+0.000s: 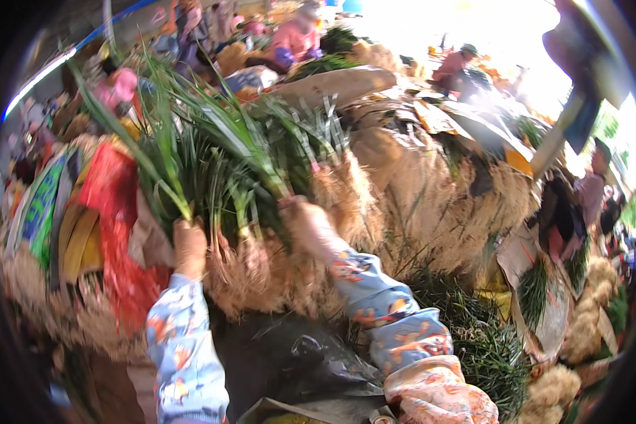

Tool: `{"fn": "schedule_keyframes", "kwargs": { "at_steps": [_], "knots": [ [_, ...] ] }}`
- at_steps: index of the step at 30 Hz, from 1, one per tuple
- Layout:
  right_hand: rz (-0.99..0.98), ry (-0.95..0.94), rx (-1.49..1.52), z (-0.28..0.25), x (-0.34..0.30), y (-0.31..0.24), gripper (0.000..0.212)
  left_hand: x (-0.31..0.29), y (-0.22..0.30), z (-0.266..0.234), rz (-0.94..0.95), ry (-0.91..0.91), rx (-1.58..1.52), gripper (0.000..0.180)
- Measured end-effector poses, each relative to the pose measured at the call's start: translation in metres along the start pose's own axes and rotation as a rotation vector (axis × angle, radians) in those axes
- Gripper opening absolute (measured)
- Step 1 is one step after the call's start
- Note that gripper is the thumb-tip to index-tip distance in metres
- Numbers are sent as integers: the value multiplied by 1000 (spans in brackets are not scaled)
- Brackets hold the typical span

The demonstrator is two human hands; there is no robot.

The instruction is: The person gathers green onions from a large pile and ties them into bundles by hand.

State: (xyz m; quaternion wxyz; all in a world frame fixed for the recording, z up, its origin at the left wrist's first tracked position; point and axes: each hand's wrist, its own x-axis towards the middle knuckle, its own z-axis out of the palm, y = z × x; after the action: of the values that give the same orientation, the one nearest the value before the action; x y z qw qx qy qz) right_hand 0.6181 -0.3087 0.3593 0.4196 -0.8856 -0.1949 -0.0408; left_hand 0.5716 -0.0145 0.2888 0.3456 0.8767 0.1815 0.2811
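My left hand (189, 249) is closed around the pale base of a leafy plant (164, 159), whose long green blades fan upward. To its right, my right hand (309, 225) grips the reddish base of another bunch of long green leaves (244, 145). Between and behind my hands lie more such plants (237, 212), with tangled, hairy tan roots (244, 272) hanging toward me. A further rooted bunch (346, 191) rests just beyond my right hand. My fingers hide the lower ends of what I hold.
A large heap of rooted plants (431, 212) spreads right under cardboard-like sheets (332, 86). Red plastic (116, 212) drapes at the left. Black plastic (297, 360) lies below my hands, beside loose green leaves (484, 346). Other people (297, 42) sit farther back; a slanted post (555, 138) stands right.
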Motion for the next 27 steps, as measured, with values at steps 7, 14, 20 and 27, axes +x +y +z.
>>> {"fn": "schedule_keyframes", "kwargs": {
  "at_steps": [7, 14, 20, 27],
  "knots": [
    [-65, -243, -334, -87, 1, -20, 28, -17, 85, -73, -176, -247, -282, 41],
    [-354, 78, -35, -79, -42, -50, 18, -57, 118, -170, -246, -141, -736, 47],
    [-247, -93, -308, 16, -7, -108, 39, -123, 138, -128, -289, -231, -881, 27],
    [158, -331, 381, -56, 31, -2, 16, -164, 124, -100, -315, -311, -1144, 25]
  ]
}}
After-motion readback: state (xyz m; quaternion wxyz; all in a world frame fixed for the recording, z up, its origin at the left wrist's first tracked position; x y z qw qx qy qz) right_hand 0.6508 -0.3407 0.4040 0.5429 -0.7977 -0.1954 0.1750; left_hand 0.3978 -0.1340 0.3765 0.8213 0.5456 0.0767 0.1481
